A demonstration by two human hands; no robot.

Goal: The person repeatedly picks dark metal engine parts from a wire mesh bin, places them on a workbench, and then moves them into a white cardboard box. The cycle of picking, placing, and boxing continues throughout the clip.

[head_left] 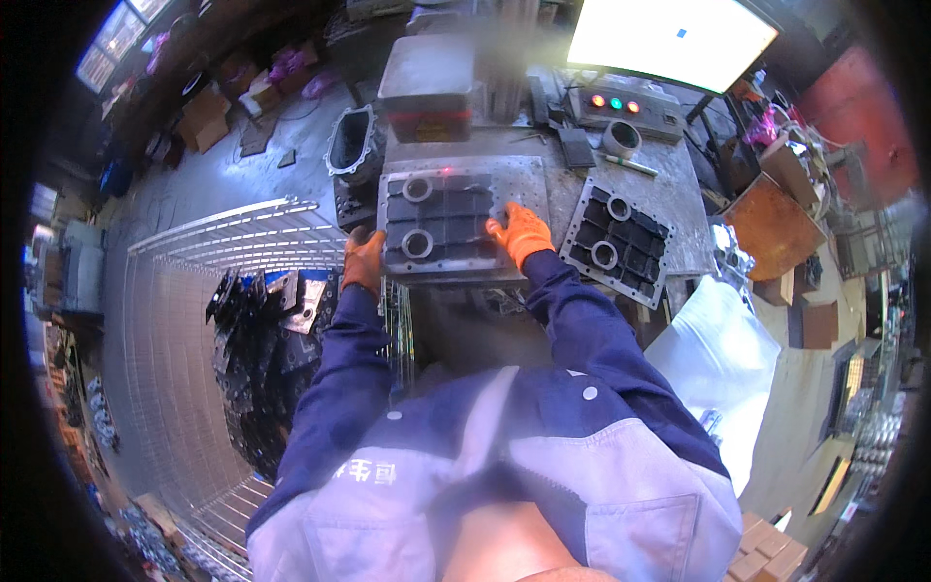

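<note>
A flat rectangular metal cover plate (pixel 456 231) lies on the metal worktable. It has dark ribbed panels, holes along its rim and two raised rings on its left half. A small red light spot shows near its far edge. My left hand (pixel 363 262), in a dirty orange glove, grips the plate's left edge. At its right edge my right hand (pixel 525 233), in a cleaner orange glove, holds on with bent fingers. A similar plate (pixel 635 241) with two rings lies tilted on the right of the table, apart from my right hand.
Left of me stands a wire mesh basket (pixel 170 320) full of dark metal parts (pixel 257 359). An oval metal housing (pixel 351 141) sits behind my left hand. Beyond are a control box (pixel 640 109) with lit buttons, a metal ring (pixel 622 140) and a bright screen (pixel 669 44).
</note>
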